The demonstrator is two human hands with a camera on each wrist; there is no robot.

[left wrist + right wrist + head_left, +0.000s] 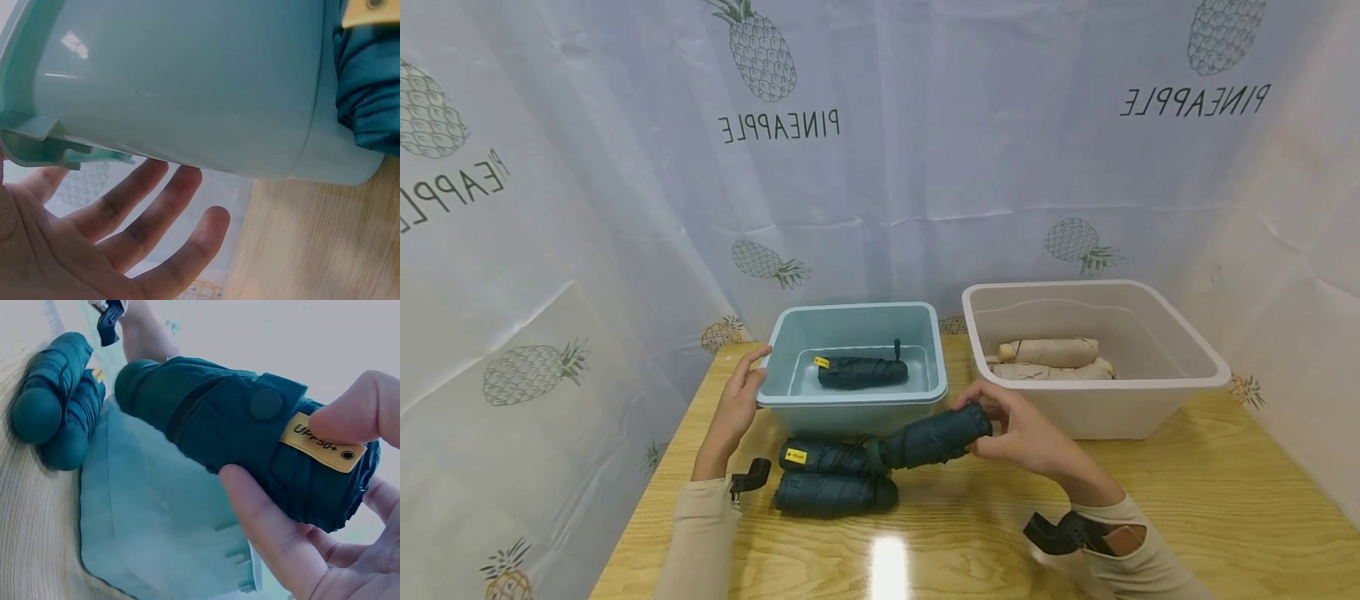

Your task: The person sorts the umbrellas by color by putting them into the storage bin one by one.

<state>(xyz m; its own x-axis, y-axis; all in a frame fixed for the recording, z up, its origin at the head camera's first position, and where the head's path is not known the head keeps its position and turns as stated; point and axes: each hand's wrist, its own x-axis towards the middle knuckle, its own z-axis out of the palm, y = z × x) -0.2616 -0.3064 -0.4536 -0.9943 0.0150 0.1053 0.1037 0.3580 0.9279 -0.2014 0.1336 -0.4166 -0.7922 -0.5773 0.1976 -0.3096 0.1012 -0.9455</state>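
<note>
My right hand [1028, 432] grips one end of a dark green folded umbrella [934, 436], thumb over its yellow "UPF50+" tag [306, 439] in the right wrist view. The umbrella is held in front of a light blue bin [850, 401], its round cap end towards the left. At the bin's left side my left hand [737, 408] touches the rim, and its fingers [181, 187] lie fairly straight along the outer wall. Two more green umbrellas, one behind [829, 457] and one in front [826, 493], lie side by side on the table. Another green umbrella [861, 372] lies inside the blue bin.
To the right stands a larger off-white bin [1097, 408] with beige folded umbrellas [1060, 352] in it. Both bins stand on a wooden table [1232, 500], close to a pineapple-print curtain [895, 183] that encloses the back and sides.
</note>
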